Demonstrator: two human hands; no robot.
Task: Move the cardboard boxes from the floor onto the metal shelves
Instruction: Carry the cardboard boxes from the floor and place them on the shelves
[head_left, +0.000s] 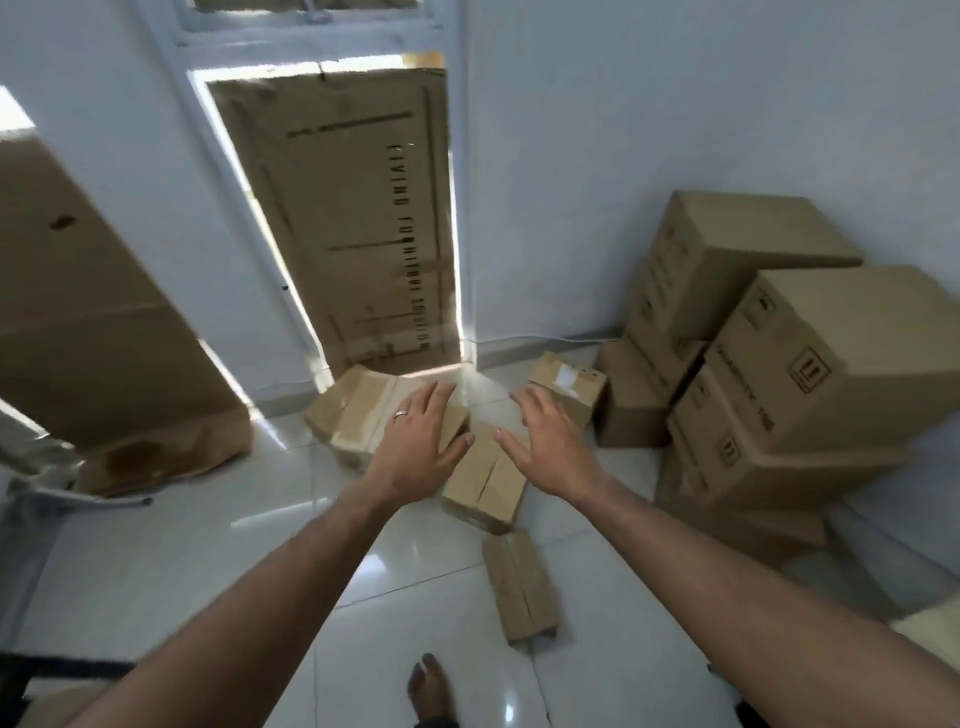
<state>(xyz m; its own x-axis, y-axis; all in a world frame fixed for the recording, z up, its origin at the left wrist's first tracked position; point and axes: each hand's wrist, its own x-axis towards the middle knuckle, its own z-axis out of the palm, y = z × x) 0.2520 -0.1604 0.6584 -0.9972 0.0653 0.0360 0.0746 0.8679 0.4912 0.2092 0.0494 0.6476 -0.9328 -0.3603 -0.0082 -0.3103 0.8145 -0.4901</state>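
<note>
Several small cardboard boxes lie on the white tiled floor. A flat taped box (485, 480) sits between my two outstretched hands. My left hand (423, 441) is open, fingers spread, in front of a wider taped box (358, 410) by the door. My right hand (550, 444) is open too, palm down, to the right of the middle box and holding nothing. A narrow box (519, 584) lies nearer to me, and a small labelled box (569, 387) rests by the wall. No metal shelf is clearly in view.
A stack of large cardboard boxes (769, 374) fills the right corner. A tall flat carton (358, 223) leans in the doorway and another big carton (88, 312) leans at the left wall. My bare foot (428, 691) stands on the tiles. A dark frame (31, 670) shows bottom left.
</note>
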